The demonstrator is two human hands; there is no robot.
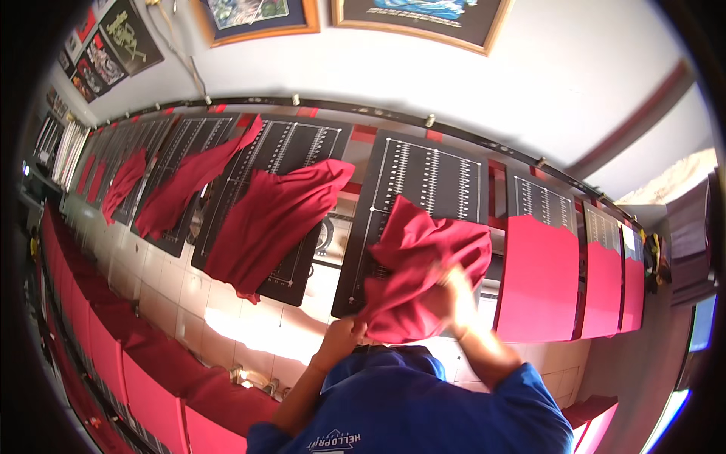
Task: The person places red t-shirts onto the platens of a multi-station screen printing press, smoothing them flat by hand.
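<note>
A crumpled red fabric piece (412, 261) lies over the near half of a black board (382, 170) with white ruler-like markings. At the cloth's lower left corner, by the board's near edge, my left hand (339, 342) has its fingers closed on the fabric. My right hand (452, 299) is over the right part of the same cloth, smeared by motion, so its fingers do not show clearly. Folds run across the cloth between the two hands, and its far edge bunches up in the middle of the board.
Left along the row, more marked boards carry loosely draped red fabric (276, 223). To the right, red panels (538, 280) lie flat on their boards. Behind runs a dark rail (363, 110) below framed pictures (423, 23). Another row of red panels (151, 393) stands at lower left.
</note>
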